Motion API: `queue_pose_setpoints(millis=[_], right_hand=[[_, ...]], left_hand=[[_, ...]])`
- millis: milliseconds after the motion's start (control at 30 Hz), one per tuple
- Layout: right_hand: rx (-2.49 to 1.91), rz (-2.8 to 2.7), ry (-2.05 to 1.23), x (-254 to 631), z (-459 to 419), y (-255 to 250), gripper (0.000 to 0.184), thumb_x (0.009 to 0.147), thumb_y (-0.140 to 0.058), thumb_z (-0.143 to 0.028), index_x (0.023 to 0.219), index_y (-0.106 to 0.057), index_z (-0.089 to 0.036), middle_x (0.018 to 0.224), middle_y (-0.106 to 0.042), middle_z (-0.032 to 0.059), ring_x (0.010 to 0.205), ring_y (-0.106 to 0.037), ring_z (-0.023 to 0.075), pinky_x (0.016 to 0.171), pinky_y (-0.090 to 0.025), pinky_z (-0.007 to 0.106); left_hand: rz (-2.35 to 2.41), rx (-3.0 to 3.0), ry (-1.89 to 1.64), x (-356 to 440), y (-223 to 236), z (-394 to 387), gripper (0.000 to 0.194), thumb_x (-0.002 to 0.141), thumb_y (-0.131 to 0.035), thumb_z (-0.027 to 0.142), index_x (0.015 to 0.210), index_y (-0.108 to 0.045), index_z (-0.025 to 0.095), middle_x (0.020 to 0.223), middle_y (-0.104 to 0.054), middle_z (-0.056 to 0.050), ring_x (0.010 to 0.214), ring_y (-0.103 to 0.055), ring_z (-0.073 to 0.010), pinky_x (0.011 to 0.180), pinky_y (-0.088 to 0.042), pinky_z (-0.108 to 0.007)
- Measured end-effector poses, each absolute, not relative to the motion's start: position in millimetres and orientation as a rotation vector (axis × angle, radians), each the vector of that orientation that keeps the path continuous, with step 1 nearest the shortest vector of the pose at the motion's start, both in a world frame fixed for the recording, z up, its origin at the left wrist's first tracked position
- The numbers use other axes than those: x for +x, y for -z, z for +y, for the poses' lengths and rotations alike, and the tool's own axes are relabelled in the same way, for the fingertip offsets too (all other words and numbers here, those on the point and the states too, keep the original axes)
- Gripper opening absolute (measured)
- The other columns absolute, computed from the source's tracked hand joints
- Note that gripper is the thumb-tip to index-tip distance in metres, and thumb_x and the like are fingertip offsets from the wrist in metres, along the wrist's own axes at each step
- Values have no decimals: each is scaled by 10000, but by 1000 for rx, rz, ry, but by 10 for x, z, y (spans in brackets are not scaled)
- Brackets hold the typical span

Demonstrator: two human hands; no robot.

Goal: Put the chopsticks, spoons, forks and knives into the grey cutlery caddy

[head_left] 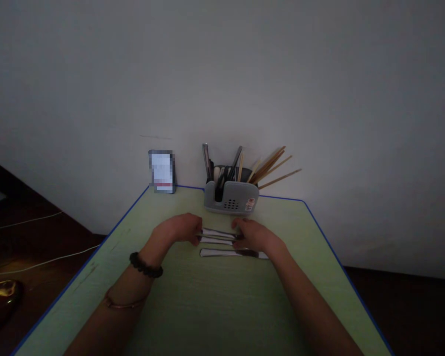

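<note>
Two pieces of metal cutlery (218, 236) lie side by side across the table, their bright handles toward the left. My left hand (185, 227) has its fingers curled round the handle ends. At the other end, my right hand (254, 235) bends its thumb and fingers round the pieces and hides their heads, so their exact kind does not show. Nearer to me lies a table knife (222, 252), handle to the left, its blade passing partly under my right wrist. Neither hand seems to hold this knife.
A grey cutlery holder (232, 198) with utensils and several wooden chopsticks (270, 165) stands at the back edge by the wall. A phone (163, 170) leans on the wall at the back left. The green table (215, 306) has a blue edge. Pale cables (40, 267) run at left.
</note>
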State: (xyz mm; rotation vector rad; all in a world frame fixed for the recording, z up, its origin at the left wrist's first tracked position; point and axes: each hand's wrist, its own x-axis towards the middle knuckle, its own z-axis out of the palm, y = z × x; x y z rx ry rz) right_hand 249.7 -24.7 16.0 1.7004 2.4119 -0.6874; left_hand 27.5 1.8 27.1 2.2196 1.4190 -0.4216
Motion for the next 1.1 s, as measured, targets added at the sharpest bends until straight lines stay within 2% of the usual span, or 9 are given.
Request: queue_pose_setpoints(millis=[133, 267, 433, 533, 700, 900, 1100], right_hand=[[1730, 2370, 661, 2521, -243, -172, 499, 668, -717, -277, 1127, -547, -180, 1022, -652, 100, 903, -608, 229, 724, -422, 276], [1742, 2349, 642, 2515, -233, -155, 392, 703, -692, -296, 1057, -580, -171, 1022, -661, 113, 899, -617, 247, 690, -414, 282], [1707, 2368, 670, 2532, -214, -151, 308, 721, -676, -323, 982, -612, -170, 972, -674, 90, 854, -622, 223, 651, -403, 257], [1670, 2421, 678, 2529, -227, -180, 242, 750, -642, -301, 948, -622, -163, 943, -676, 89, 841, -618, 211, 647, -398, 250], [1542, 2568, 739, 2444, -279, -276, 181, 820, -565, -313, 925, -613, -175, 916, -668, 59, 814, -602, 172, 652, -397, 227], [1410, 2904, 879, 2450, -334, -508, 229, 935, -375, -299, 910, -571, -183, 854, -639, 36, 749, -562, 149, 656, -395, 235], [1502, 2945, 803, 2607, -410, -766, 272, 936, -380, -329, 842, -590, -183, 743, -616, 25, 674, -538, 148, 624, -372, 244]], left_hand=[[1399, 2287, 429, 352, -254, -10, 269, 603, -723, 247, 859, -664, 189, 893, -710, -59, 798, -647, -226, 572, -414, -250], [1425, 2349, 464, 443, -230, -38, 225, 603, -708, 249, 809, -682, 161, 895, -699, -106, 785, -643, -253, 565, -428, -270], [1398, 2322, 470, 443, -223, -41, 151, 620, -675, 212, 758, -675, 149, 823, -702, -100, 724, -640, -229, 568, -433, -264], [1362, 2324, 416, 341, -258, -13, 160, 700, -612, 212, 847, -650, 164, 864, -701, -76, 756, -635, -198, 597, -433, -249], [1190, 2259, 16, 200, -444, 15, 183, 839, -483, 291, 902, -600, 166, 721, -660, -14, 648, -604, -135, 583, -428, -218], [1193, 2281, -567, 185, -697, -73, 307, 828, -530, 461, 907, -611, 175, 733, -639, 4, 655, -572, -124, 596, -428, -217], [1164, 2292, -715, 150, -780, -137, 313, 808, -574, 470, 798, -625, 161, 662, -629, 13, 610, -563, -110, 553, -420, -199]])
